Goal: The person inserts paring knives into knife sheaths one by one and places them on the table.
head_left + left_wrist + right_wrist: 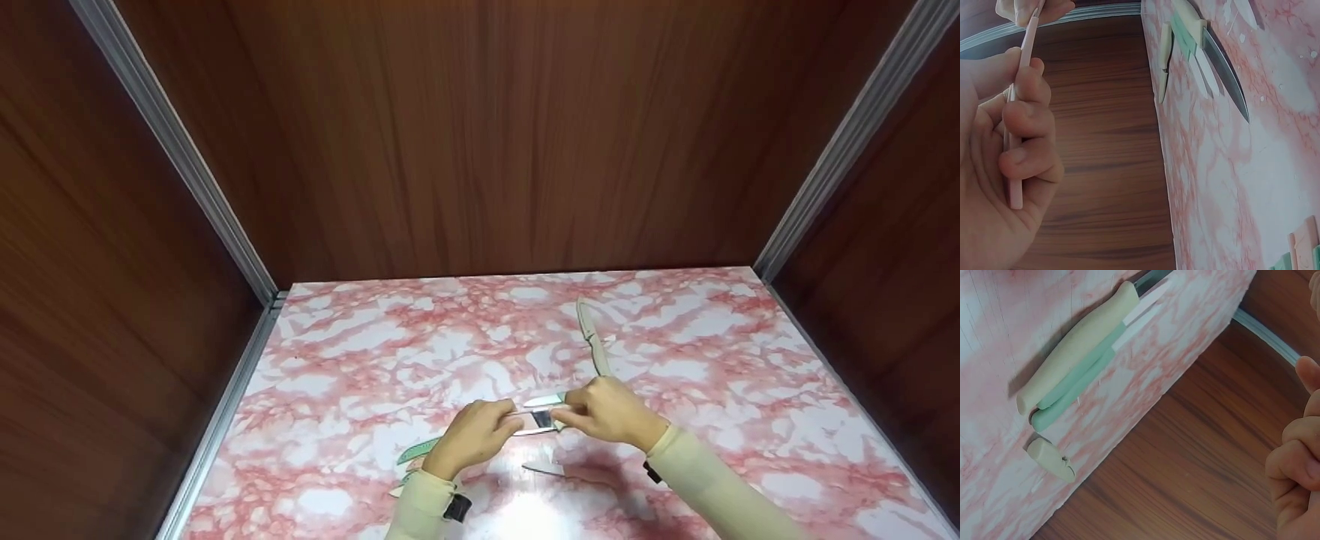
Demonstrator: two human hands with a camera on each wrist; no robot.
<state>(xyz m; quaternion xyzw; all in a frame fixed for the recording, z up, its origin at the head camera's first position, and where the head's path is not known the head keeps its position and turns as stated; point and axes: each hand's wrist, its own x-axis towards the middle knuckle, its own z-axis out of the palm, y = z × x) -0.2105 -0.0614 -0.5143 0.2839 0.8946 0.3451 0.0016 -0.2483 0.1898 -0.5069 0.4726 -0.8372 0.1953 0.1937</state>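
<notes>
My left hand (472, 435) has its fingers curled round the slim pink handle (1026, 50) of what looks like a peeler, raised above the table. At its other end my right hand (611, 411) pinches the head, which the fingers mostly hide. In the right wrist view only curled fingers (1303, 450) show at the right edge. Below the hands lie a large cream-handled knife (1081, 340) with a dark blade, green-handled knives (1075, 388) with white blades, and a cream knife (589, 330) farther back.
Another light blade (544, 469) lies nearer me. Beside my left forearm sit several green and pink pieces (417, 451), partly covered by the arm. The pink-and-white marbled table (360, 337) meets brown wood panels (465, 150) at the back and sides.
</notes>
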